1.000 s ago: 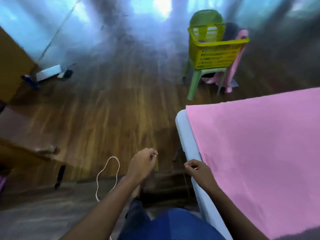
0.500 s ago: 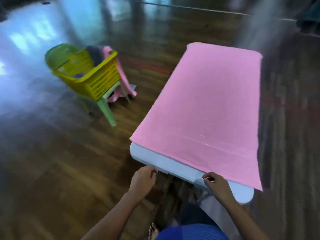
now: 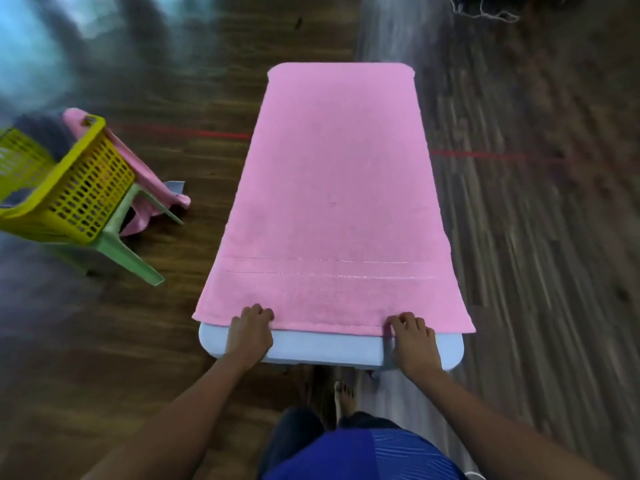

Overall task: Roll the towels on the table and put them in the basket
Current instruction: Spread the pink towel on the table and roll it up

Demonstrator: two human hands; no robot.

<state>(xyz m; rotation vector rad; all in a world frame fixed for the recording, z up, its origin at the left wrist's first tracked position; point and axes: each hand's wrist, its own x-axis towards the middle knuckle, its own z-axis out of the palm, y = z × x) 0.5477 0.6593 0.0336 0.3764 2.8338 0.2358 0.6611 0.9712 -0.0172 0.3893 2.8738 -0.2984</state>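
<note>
- Starting the first roll, by my read: pink towel (image 3: 332, 202) lies flat and full length on the table (image 3: 325, 348), covering all but a bare strip at the near end. No turn rolled in yet.
- left hand (image 3: 251, 332) and right hand (image 3: 414, 341) are well apart, one by each near corner, with fingers curled onto the near hem, gripping it. Thumbs are hidden, so I can't tell if they're under the edge.
- Done so far: nothing I can confirm. The basket (image 3: 79, 188) interior is mostly out of view.
- Left to do: roll this towel end to end, carry it over, drop it in. Likely the same for any others.
- The basket is yellow and sits on a green chair (image 3: 121, 251), off to the person's left, well apart from the table.
- Count: 1 towel on the table, 1 table, 1 basket, 1 chair, 2 hands.
- Also 1 second pink cloth (image 3: 145, 174) draped off the chair beside the basket, unrolled.
- 1 dark cloth (image 3: 45, 133) at the basket's far side; can't tell if it's inside.
</note>
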